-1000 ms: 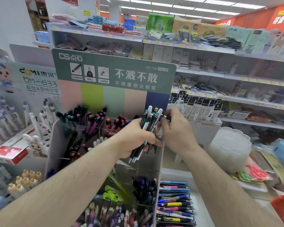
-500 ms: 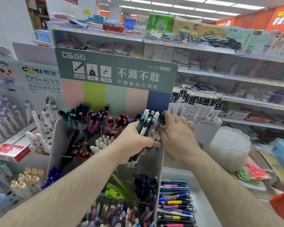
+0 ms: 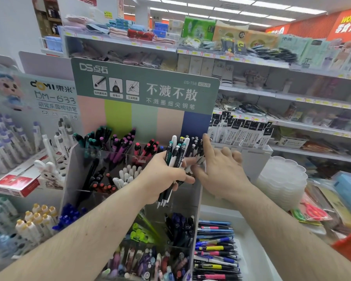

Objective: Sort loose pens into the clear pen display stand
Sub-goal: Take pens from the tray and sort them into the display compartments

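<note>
The clear pen display stand [image 3: 70, 165] rises in tiers in front of me, its compartments holding pens sorted by colour under a green header card. My left hand [image 3: 160, 179] grips a bundle of several black and white pens [image 3: 175, 157], upright in front of the stand's upper right compartment. My right hand [image 3: 221, 169] is just right of the bundle, fingers spread and fairly straight. Its index finger points up beside the pens standing in that compartment [image 3: 195, 142], and its thumb touches them lower down. I cannot see a pen held in it.
A white tray [image 3: 251, 246] at the lower right holds several loose pens [image 3: 215, 250] lying flat. A cartoon pen display [image 3: 18, 138] stands at the left. Refill packs [image 3: 241, 134] and a stack of clear plastic dishes [image 3: 282, 179] are at the right, with store shelves behind.
My right hand has moved from the top of the bundle to the upper right compartment and spread its fingers. My left hand still holds the bundle in about the same place.
</note>
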A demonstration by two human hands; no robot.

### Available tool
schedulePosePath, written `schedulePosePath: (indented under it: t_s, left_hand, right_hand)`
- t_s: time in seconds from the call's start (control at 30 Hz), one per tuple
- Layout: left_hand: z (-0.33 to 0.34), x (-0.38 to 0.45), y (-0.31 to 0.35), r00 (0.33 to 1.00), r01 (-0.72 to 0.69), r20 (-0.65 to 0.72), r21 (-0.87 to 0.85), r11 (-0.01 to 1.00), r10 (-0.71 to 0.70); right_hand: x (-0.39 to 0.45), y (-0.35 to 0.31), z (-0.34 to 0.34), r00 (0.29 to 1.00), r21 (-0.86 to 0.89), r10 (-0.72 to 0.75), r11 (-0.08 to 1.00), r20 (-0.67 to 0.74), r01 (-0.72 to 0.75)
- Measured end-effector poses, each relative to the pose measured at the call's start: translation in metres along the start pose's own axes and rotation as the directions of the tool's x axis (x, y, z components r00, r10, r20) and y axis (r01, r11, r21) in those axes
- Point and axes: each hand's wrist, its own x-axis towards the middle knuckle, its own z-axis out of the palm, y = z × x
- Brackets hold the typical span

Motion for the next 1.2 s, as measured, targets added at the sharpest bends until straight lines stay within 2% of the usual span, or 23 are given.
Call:
schedulePosePath:
  t_s: [0.07,0.1,0.2,0.27,0.37,0.47,0.57,0.67,0.73,0.87,0.93,1.03,1.1,1.2]
  left_hand:
    - [0.001,-0.003,0.001,1.000,-0.004,0.010,0.030,1.000,0.004]
    - [0.001,-0.004,0.002,1.000,-0.003,0.006,0.040,0.999,0.003]
    - [0.002,-0.008,-0.002,1.000,0.003,-0.012,0.057,0.998,-0.002]
    - [0.005,-0.011,-0.004,1.000,0.003,-0.024,0.081,0.997,-0.001]
    - [0.010,-0.014,-0.006,0.998,0.033,-0.051,0.096,0.995,-0.028]
    - [0.015,-0.017,-0.008,0.996,0.076,-0.050,0.095,0.993,-0.071]
    - [0.017,-0.019,-0.013,0.994,0.102,-0.060,0.088,0.991,-0.097]
    - [0.016,-0.021,-0.019,0.991,0.132,-0.031,0.051,0.990,-0.130]
    - [0.014,-0.023,-0.022,0.984,0.170,0.051,-0.013,0.985,-0.169]
    - [0.006,-0.026,-0.026,0.927,0.282,0.306,-0.184,0.942,-0.217]
    - [0.001,-0.025,-0.031,0.896,0.326,0.401,-0.299,0.897,-0.192]
    - [-0.001,-0.024,-0.038,0.832,0.425,0.537,-0.461,0.779,-0.136]
    - [0.000,-0.023,-0.039,0.824,0.433,0.558,-0.508,0.745,-0.098]
    - [0.002,-0.020,-0.035,0.863,0.360,0.497,-0.476,0.802,-0.092]
  right_hand:
    - [-0.003,0.004,-0.009,1.000,0.011,0.004,1.000,-0.030,-0.004]
    - [-0.005,0.004,-0.013,0.996,0.039,0.012,0.999,-0.091,-0.008]
    - [-0.018,-0.010,-0.025,0.930,0.347,0.041,0.933,-0.365,0.095]
    - [-0.027,-0.022,-0.027,0.898,0.512,0.061,0.837,-0.437,0.192]
    - [-0.039,-0.043,-0.028,0.919,0.557,0.037,0.804,-0.393,0.206]
    - [-0.045,-0.055,-0.022,0.944,0.477,0.018,0.866,-0.330,0.150]
    - [-0.045,-0.056,-0.014,0.946,0.417,0.013,0.899,-0.323,0.130]
    - [-0.046,-0.052,-0.011,0.981,0.434,0.023,0.899,-0.195,0.065]
    - [-0.046,-0.049,-0.011,0.991,0.506,0.059,0.863,-0.120,0.010]
    - [-0.047,-0.042,-0.011,0.991,0.692,0.118,0.721,-0.066,-0.040]
    - [-0.050,-0.039,-0.011,0.989,0.797,0.125,0.603,-0.079,-0.012]
    - [-0.055,-0.034,-0.015,0.966,0.912,0.197,0.403,-0.169,0.078]
    - [-0.056,-0.025,-0.023,0.921,0.944,0.300,0.288,-0.249,0.162]
    - [-0.052,0.002,-0.037,0.802,0.960,0.533,0.083,-0.269,0.267]
